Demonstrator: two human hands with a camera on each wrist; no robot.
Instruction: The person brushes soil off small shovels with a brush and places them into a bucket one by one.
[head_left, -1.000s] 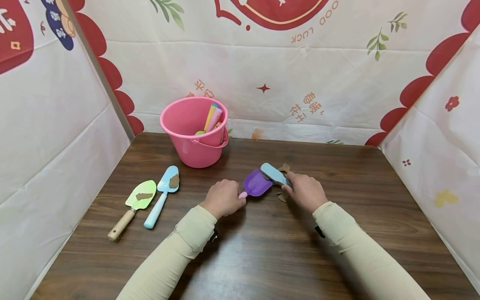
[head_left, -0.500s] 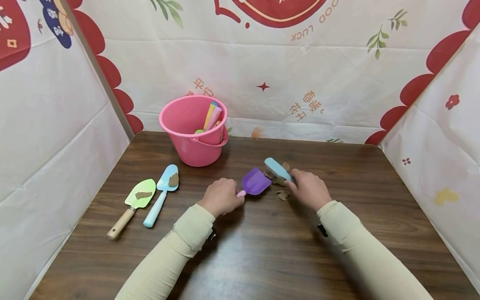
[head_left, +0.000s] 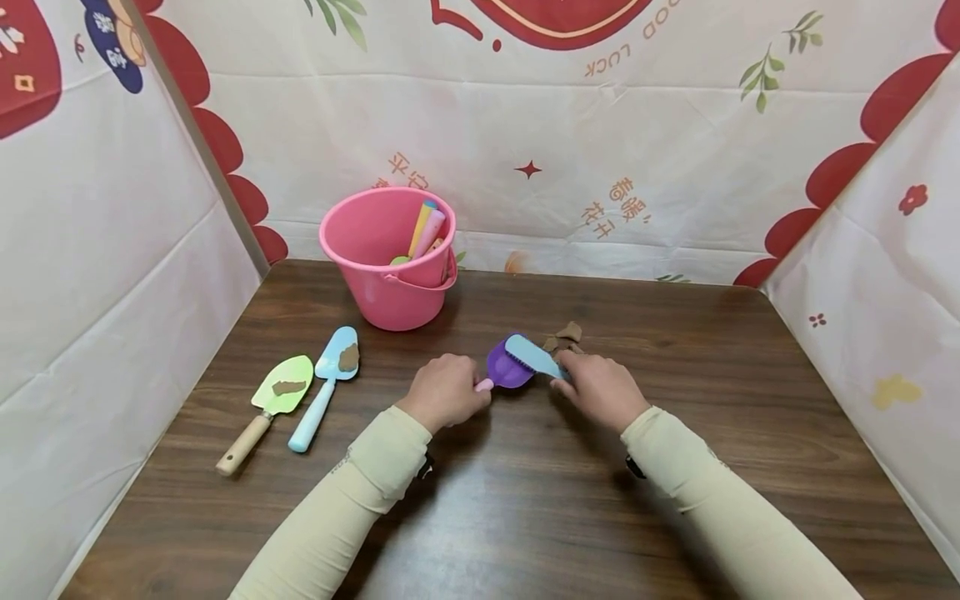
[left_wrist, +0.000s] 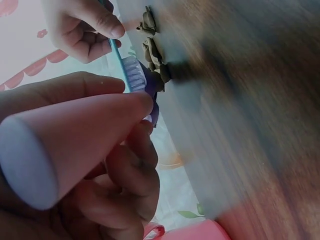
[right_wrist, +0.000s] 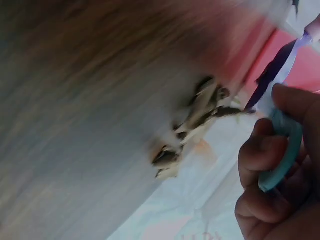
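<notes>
My left hand (head_left: 445,393) grips the pink handle (left_wrist: 85,140) of a purple shovel (head_left: 510,367), its blade low over the table or on it. In my right hand (head_left: 602,388) is a light blue brush (head_left: 531,353), held by its handle, with the bristles over the shovel's blade. Brown pieces (head_left: 567,333) lie on the table just beyond the brush, partly hidden by my right hand. The right wrist view shows the crumpled brown pieces (right_wrist: 200,112) beside the shovel's edge. Whether any piece lies on the blade under the brush, I cannot tell.
A pink bucket (head_left: 393,292) holding several tools stands at the back left. On the left of the table (head_left: 480,517) lie a green trowel (head_left: 296,372) and a light blue trowel (head_left: 317,417), each with a brown piece on it. Printed cloth (head_left: 495,125) hangs behind and on both sides.
The brush first moved right, off the shovel and over the brown pieces, then came back left above the purple blade. My left hand and the shovel have hardly moved.
</notes>
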